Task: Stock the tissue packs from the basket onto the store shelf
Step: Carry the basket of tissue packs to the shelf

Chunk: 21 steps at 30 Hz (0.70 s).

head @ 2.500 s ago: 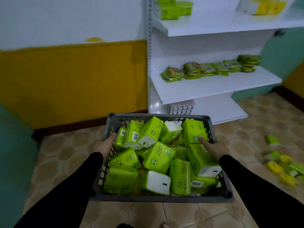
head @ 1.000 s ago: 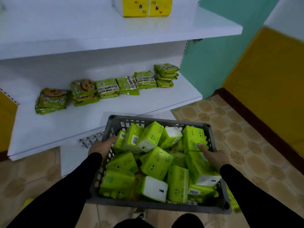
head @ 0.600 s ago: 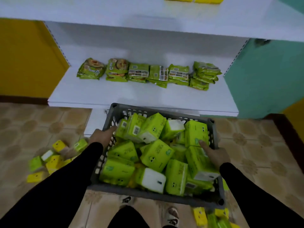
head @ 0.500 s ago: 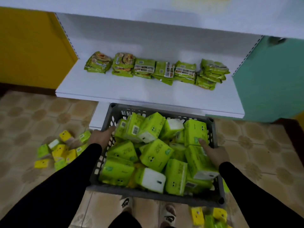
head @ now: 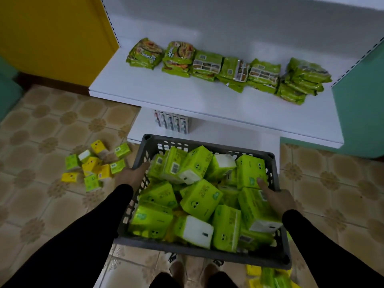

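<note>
Both hands (head: 133, 175) (head: 278, 199) hold basket (head: 207, 257) of tissue packs (head: 199, 199) before shelf (head: 187, 94).

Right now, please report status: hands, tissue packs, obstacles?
Left hand and right hand grip grey plastic basket. Green tissue packs all inside. White shelf holds green noodle packets at back.
</note>
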Tool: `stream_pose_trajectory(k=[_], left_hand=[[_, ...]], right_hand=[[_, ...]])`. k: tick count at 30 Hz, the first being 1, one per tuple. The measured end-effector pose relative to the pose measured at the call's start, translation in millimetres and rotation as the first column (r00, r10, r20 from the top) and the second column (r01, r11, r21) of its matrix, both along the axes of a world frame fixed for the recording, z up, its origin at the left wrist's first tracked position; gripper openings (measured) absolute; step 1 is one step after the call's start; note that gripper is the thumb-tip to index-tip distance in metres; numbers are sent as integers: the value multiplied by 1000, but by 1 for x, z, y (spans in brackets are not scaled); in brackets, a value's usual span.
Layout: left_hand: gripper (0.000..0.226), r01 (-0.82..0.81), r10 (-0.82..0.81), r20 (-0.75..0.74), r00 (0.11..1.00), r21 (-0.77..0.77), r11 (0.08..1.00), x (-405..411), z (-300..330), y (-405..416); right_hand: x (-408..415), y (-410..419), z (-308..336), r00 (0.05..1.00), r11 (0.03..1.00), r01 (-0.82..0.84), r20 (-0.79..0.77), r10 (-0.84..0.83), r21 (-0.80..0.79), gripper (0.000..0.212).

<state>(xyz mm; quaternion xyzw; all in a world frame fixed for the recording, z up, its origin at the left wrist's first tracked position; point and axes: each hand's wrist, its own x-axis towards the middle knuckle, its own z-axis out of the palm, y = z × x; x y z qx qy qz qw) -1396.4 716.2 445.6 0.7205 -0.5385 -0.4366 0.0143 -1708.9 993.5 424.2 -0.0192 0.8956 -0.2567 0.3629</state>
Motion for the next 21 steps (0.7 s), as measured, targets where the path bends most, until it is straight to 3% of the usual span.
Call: stream_pose_trajectory(k=[7,14,19,21], left_hand=[[80,-10,10,-45,999,-8,1000,-23,-30,-30],[63,-57,58,9,998,-41,998,-59,-121,-64],[57,-57,57,79,995,-5,998,-79,-221,-93],[57,-49,49,103,994,-1,999,-84,-264,-104]], right_hand=[[-9,-17,-39,1000,999,29,0,-29,-36,60],[-54,-54,-127,999,1000,26,37,-26,-16,74],[-66,-79,-220,997,998,69,18,-69,-10,54],[-66,-84,-263,994,994,105,5,-106,29,58]])
